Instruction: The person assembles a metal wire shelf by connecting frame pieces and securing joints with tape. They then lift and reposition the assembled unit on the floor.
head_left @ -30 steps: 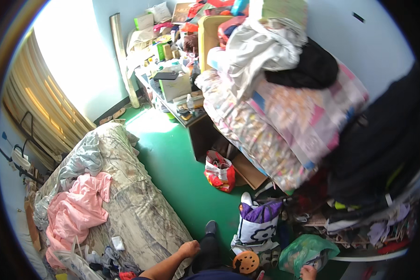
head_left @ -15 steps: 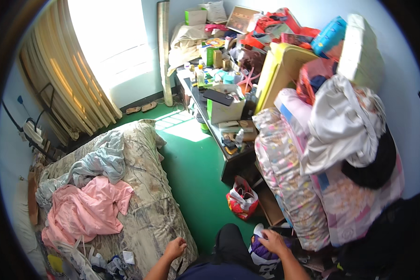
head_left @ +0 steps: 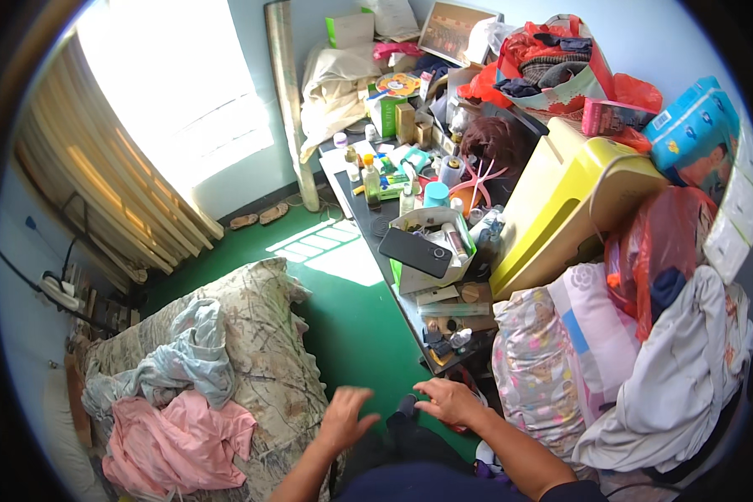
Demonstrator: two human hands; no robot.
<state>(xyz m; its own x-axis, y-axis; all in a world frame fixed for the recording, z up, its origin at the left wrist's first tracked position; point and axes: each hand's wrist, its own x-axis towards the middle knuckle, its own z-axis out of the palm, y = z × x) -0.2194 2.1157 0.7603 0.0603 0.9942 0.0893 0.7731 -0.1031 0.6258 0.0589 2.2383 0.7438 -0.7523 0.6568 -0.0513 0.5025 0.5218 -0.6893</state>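
Observation:
My left hand (head_left: pixel 347 420) is in front of my body, over the floor beside the bed, with fingers and thumb apart and nothing in them. Facing it across a small gap, my right hand (head_left: pixel 450 403) also has its fingers apart and is empty. My dark-clad legs show beneath them. Beyond the right hand stands a cluttered black desk (head_left: pixel 360 199). A dark phone (head_left: pixel 414 253) lies across a white-and-green box (head_left: pixel 431 278) near the desk's edge. To the left, the patterned bed (head_left: pixel 280 368) carries a crumpled pink garment (head_left: pixel 180 443) and a pale blue one (head_left: pixel 194 345).
At right are a yellow case (head_left: pixel 552 197), a rolled floral quilt (head_left: pixel 527 368), a red plastic bag (head_left: pixel 665 238) and a pale grey cloth (head_left: pixel 669 376). A tall roll (head_left: pixel 291 109) leans by the window. Slippers (head_left: pixel 259 217) lie on the green floor (head_left: pixel 356 335).
The view has moved closer to the desk. Both hands have risen and come nearer each other; the right hand has left the purple-and-white thing beside my leg.

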